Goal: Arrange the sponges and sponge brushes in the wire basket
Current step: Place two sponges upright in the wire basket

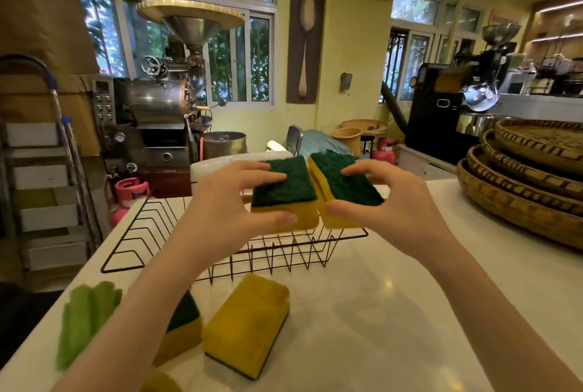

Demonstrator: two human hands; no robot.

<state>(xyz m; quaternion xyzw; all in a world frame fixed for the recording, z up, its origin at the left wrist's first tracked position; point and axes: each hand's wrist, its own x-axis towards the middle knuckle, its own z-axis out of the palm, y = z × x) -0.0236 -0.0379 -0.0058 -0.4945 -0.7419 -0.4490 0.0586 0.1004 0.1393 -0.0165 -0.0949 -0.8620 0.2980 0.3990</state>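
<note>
My left hand grips a yellow sponge with a green scouring top. In my right hand is a second sponge of the same kind, tilted. Both sponges hang side by side, nearly touching, above the black wire basket on the white table. Nearer to me on the table lie a yellow sponge with its green side down, another sponge partly hidden under my left forearm, and a light green scouring pad. No sponge brush can be made out.
Stacked woven trays occupy the table's right side. A white object stands behind the basket. A stepladder stands at the left beyond the table edge, and pink gas cylinders and roasting machines fill the background.
</note>
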